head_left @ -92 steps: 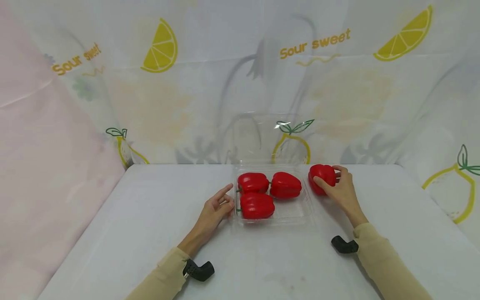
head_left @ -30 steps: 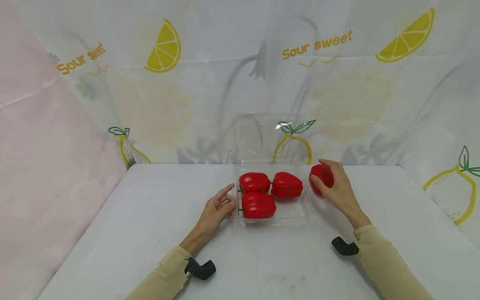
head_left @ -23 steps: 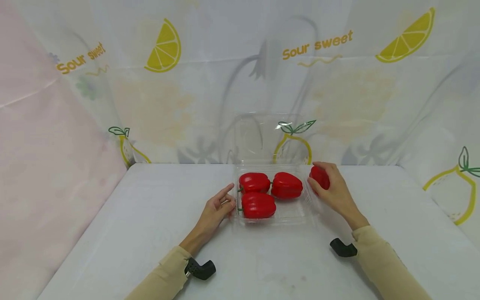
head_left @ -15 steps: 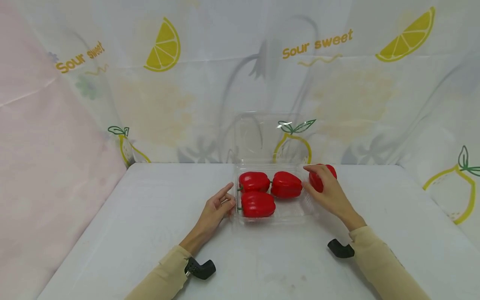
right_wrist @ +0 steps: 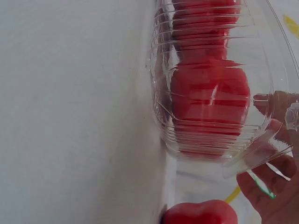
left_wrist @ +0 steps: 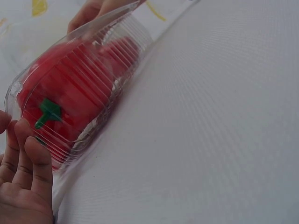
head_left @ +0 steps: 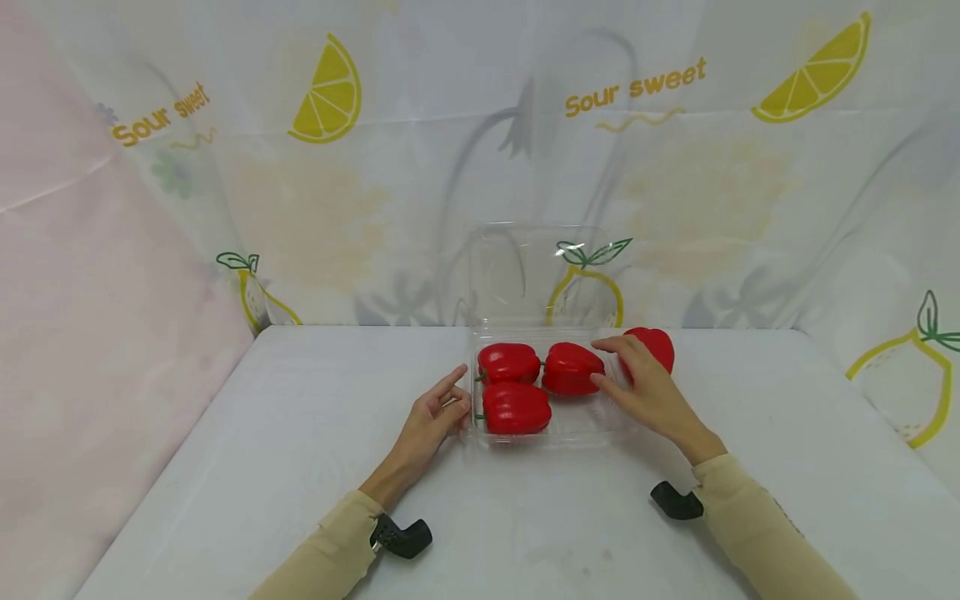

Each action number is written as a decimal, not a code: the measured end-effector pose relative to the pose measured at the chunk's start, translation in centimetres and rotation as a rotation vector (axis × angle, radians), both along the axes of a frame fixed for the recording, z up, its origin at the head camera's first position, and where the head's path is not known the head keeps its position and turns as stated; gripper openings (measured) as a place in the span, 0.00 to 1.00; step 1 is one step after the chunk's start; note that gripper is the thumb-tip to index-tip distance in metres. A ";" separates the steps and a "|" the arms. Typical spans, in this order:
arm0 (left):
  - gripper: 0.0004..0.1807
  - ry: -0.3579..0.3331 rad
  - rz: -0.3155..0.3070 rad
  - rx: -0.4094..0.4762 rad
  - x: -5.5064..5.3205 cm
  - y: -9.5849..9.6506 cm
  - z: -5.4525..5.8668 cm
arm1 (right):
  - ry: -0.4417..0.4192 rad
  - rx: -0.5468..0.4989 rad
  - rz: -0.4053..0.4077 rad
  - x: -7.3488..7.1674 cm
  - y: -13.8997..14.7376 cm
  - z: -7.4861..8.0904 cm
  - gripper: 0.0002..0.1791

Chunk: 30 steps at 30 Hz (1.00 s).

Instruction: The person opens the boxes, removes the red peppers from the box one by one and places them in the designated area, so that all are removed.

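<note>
A clear plastic clamshell box (head_left: 581, 427) holds three red bell peppers, one at back left (head_left: 508, 364), one at front left (head_left: 517, 408) and one at right (head_left: 573, 369). My left hand (head_left: 422, 429) has its fingertips at the box's left wall, fingers relaxed; the left wrist view shows a green stem (left_wrist: 49, 111) through the plastic. Over the right rim, my right hand (head_left: 648, 390) reaches with thumb and fingers spread towards the right pepper, holding nothing. A fourth bell pepper (head_left: 658, 346) lies outside, partly hidden behind that hand.
The box's transparent lid (head_left: 498, 275) stands raised at the back, in front of a lemon-print curtain (head_left: 420, 183). A white table (head_left: 322, 400) lies under everything. Black wrist cameras (head_left: 405, 537) sit at both sleeves.
My right hand has let go of the fourth pepper, left it beside the box and moved left over the right rim. The left hand, box and three peppers have stayed put.
</note>
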<state>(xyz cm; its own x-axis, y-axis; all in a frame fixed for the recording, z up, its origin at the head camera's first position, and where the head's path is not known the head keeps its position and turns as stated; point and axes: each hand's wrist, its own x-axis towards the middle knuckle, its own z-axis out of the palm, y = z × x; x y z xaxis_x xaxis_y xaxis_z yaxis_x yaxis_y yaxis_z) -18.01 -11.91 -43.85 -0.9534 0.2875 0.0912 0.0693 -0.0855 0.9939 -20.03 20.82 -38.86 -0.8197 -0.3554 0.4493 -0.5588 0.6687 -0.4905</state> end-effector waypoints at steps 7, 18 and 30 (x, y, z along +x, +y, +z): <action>0.31 -0.003 -0.002 0.004 -0.1 -0.3 0.2 | 0.054 0.068 0.023 -0.3 -0.7 -0.2 0.25; 0.32 -0.012 -0.007 0.022 -0.1 -0.3 0.1 | 0.060 0.148 0.038 -0.1 -1.9 0.0 0.26; 0.32 -0.017 -0.002 -0.001 0.0 0.0 0.2 | 0.050 0.233 0.038 -0.5 -2.3 -0.1 0.36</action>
<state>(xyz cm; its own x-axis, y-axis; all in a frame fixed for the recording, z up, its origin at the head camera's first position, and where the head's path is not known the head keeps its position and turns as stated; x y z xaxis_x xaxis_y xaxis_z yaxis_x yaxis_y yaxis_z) -17.99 -11.93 -43.64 -0.9543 0.2894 0.0747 0.0521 -0.0849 0.9950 -20.55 18.50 -38.97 -0.7825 -0.4846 0.3911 -0.6055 0.7385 -0.2965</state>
